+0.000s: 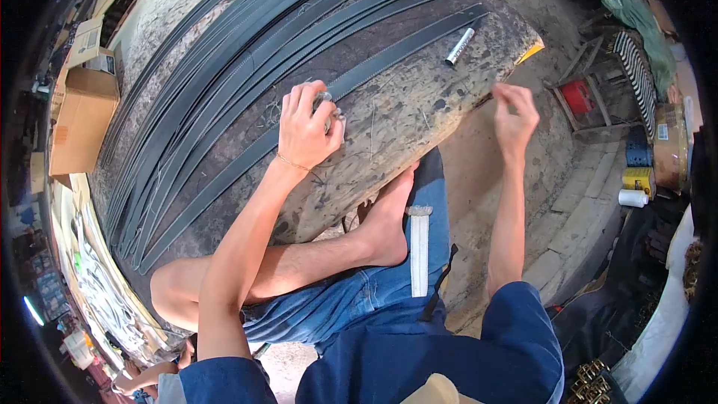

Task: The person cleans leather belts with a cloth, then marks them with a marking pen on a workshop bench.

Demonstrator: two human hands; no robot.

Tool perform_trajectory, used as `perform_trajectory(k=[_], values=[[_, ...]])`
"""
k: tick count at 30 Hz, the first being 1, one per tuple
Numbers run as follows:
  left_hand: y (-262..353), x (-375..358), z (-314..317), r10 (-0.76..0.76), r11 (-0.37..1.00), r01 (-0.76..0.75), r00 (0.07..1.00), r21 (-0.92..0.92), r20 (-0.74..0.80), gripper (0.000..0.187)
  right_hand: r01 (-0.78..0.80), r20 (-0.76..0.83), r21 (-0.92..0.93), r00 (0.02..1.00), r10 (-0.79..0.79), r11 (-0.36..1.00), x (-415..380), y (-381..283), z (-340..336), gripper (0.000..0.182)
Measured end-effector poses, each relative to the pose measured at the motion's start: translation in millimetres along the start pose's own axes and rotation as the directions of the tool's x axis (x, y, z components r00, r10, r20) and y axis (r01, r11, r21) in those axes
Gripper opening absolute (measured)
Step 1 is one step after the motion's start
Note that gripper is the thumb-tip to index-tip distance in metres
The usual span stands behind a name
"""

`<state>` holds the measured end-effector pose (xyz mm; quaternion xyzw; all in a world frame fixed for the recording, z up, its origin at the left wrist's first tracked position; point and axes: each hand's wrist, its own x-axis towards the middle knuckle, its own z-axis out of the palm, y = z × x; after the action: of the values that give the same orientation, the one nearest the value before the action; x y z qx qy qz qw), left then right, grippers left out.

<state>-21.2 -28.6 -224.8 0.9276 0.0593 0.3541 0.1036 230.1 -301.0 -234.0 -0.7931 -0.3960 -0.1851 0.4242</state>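
Note:
My left hand (308, 126) rests over a single black leather belt strap (404, 51) on the work table, its fingers curled around a small shiny, greyish thing that is mostly hidden. To the right, past the table's edge, my right hand (516, 114) hangs in the air with its fingertips pinched together. Whatever is between those fingertips, if anything, is too small to make out. Many more dark belt straps (247, 52) with pale stitched edges lie side by side beyond my left hand. Near the strap's far end lies a silver tube with dark ends (460, 46).
The worn table (419, 105) has loose thread ends on it. At left stands an open cardboard box (86, 105). On the right are a wooden stool (591, 93), a white thread spool (633, 198) and a carton (671, 146). Another person's arm (146, 380) shows at lower left.

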Motion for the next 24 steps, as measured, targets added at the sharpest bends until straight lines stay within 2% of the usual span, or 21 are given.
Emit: perform_trajectory(k=[2,4,5,6,7,8,9,10,11,12,14,15,17,21,22,23,24], values=[[-1.4,-2.0,-2.9,0.000,1.000,0.000,1.000,0.017,0.018,0.017,-0.028,-0.304,-0.007,0.952,0.024,1.000,3.4,4.1,-2.2,0.018],[-8.2,-9.7,2.2,-0.010,1.000,0.009,0.997,0.020,0.081,0.022,0.002,-0.275,-0.062,0.961,-0.019,0.998,-3.4,14.0,0.9,0.019],[-7.2,-7.1,0.7,-0.018,1.000,0.015,0.990,0.020,0.142,0.028,-0.016,-0.136,-0.041,0.991,0.011,0.999,-6.3,15.3,3.9,0.017],[-5.0,-4.0,0.8,-0.017,1.000,0.014,0.990,0.019,0.140,0.028,-0.037,0.005,-0.024,0.999,0.037,0.999,-7.6,17.8,4.1,0.015],[-3.2,-0.1,2.2,-0.026,0.999,0.018,0.985,0.047,0.170,0.034,0.030,-0.005,-0.117,1.000,-0.031,0.993,-6.6,21.3,0.0,0.009],[1.7,2.4,-0.3,-0.042,0.997,0.027,0.977,0.073,0.208,0.039,0.031,0.001,-0.112,1.000,-0.031,0.993,-6.8,18.4,2.4,0.009],[2.7,3.7,-0.6,-0.037,0.993,0.007,0.966,0.118,0.258,0.048,-0.231,-0.070,0.125,0.968,0.241,0.965,-8.9,14.8,4.2,0.008],[3.1,4.4,-0.6,-0.037,0.993,0.007,0.966,0.119,0.254,0.048,-0.439,-0.083,0.366,0.863,0.499,0.820,-6.3,13.1,6.4,0.007],[3.6,3.9,-1.1,-0.039,0.994,0.008,0.962,0.111,0.272,0.046,-0.410,-0.063,0.455,0.871,0.488,0.791,-4.9,19.2,7.9,0.011],[3.7,3.6,-2.3,-0.039,0.995,0.009,0.956,0.104,0.289,0.044,-0.408,-0.063,0.456,0.872,0.486,0.791,-7.0,23.5,10.2,0.011],[3.0,1.2,-2.7,-0.024,0.996,0.002,0.967,0.088,0.254,0.043,-0.503,0.148,0.750,0.760,0.633,0.429,-9.7,31.6,11.2,0.014],[2.3,-0.5,-1.5,-0.015,0.997,-0.001,0.975,0.072,0.221,0.042,-0.499,0.141,0.750,0.762,0.632,0.434,-11.8,38.7,11.6,0.014],[0.9,-3.4,1.4,-0.020,0.999,0.011,0.981,0.048,0.193,0.040,-0.641,0.311,0.676,0.695,0.649,0.363,-13.9,49.2,8.6,0.014],[-2.7,-3.0,0.7,-0.050,0.998,0.053,0.988,-0.019,0.144,0.034,-0.702,0.234,0.545,0.652,0.721,0.458,-10.2,52.5,-5.1,0.017],[-1.1,-0.9,0.6,-0.046,0.999,0.050,0.989,-0.020,0.144,0.034,-0.738,0.233,0.442,0.643,0.730,0.509,-8.0,51.1,-10.0,0.021],[2.8,3.9,-1.5,-0.092,0.996,0.093,0.987,-0.003,0.130,0.033,-0.764,0.230,0.335,0.634,0.739,0.551,-5.0,49.4,-13.1,0.024],[5.9,7.8,-2.0,-0.137,0.991,0.137,0.984,0.013,0.117,0.032,-0.763,0.226,0.339,0.634,0.740,0.550,-2.1,47.7,-14.1,0.024]])
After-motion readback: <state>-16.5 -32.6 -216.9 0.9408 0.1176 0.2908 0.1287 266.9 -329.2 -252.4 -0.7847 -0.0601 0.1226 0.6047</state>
